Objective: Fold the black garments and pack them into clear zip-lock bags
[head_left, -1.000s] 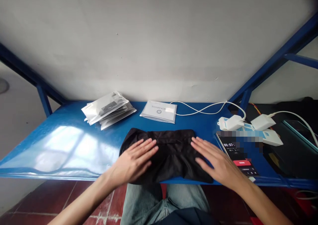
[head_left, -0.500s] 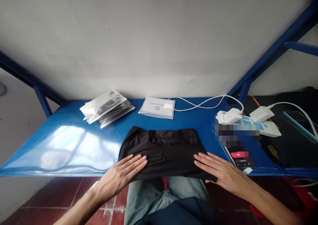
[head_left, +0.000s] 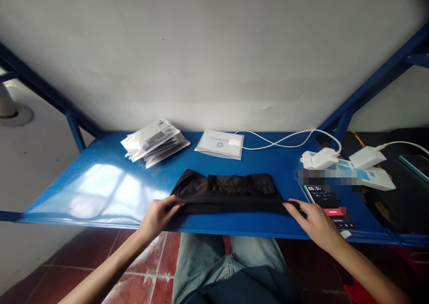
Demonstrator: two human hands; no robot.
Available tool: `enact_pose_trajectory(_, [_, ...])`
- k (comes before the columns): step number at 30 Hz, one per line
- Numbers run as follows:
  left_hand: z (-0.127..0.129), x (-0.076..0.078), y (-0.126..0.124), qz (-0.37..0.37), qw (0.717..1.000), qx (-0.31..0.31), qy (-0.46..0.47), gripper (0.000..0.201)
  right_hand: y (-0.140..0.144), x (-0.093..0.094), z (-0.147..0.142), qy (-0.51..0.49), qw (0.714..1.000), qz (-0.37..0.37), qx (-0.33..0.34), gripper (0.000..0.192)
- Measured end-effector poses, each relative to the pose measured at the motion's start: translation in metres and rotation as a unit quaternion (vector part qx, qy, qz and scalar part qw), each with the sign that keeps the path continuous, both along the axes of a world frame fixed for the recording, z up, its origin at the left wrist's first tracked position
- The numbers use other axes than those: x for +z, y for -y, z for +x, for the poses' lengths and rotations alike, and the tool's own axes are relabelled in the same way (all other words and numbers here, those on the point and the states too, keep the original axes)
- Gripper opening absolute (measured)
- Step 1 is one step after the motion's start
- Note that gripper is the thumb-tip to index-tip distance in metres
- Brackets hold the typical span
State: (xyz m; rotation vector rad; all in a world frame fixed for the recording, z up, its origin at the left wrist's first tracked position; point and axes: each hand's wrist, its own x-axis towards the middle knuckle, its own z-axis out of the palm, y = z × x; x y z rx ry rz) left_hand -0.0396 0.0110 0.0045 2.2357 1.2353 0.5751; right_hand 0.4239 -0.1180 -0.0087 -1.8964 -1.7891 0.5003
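We pinch the folded black fabric garment [head_left: 225,192] at its near edge, lying close to the front edge of the blue metal tabletop [head_left: 100,185]: left hand [head_left: 157,214] at one corner, right hand [head_left: 310,217] at the other. Bare tabletop stretches leftward; a black phone [head_left: 330,201] lies just beside our right hand.
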Motion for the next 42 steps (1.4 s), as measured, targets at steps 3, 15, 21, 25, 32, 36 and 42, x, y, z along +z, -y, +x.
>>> enact_pose_trajectory(3, [0.013,0.000,-0.005,-0.030,0.997,0.074,0.011,0.039,-0.018,0.004,-0.011,-0.005,0.998,-0.026,-0.050,0.051])
enact_pose_trajectory(15, [0.041,0.024,0.014,0.186,0.968,0.133,-0.106,0.046,-0.013,0.012,-0.054,0.159,0.961,0.215,-0.078,0.041])
enact_pose_trajectory(21, [0.146,0.009,0.036,0.196,0.969,0.070,-0.130,0.047,-0.044,0.020,-0.141,0.135,0.975,0.161,0.072,0.060])
enact_pose_trajectory(25, [0.159,-0.012,0.027,0.134,0.974,0.109,-0.146,0.053,-0.063,0.002,-0.137,0.152,0.984,0.064,0.067,0.058])
enact_pose_trajectory(32, [0.117,-0.007,0.018,0.125,0.971,0.099,-0.180,0.055,-0.059,0.002,-0.083,0.216,0.974,0.043,0.045,0.057])
enact_pose_trajectory(36, [0.119,-0.007,0.018,0.130,0.967,0.098,-0.197,0.054,-0.056,0.002,-0.080,0.226,0.972,0.042,0.052,0.058])
enact_pose_trajectory(42, [0.113,-0.003,0.014,0.134,0.965,0.083,-0.208,0.052,-0.071,0.002,-0.067,0.251,0.963,0.054,0.081,0.057])
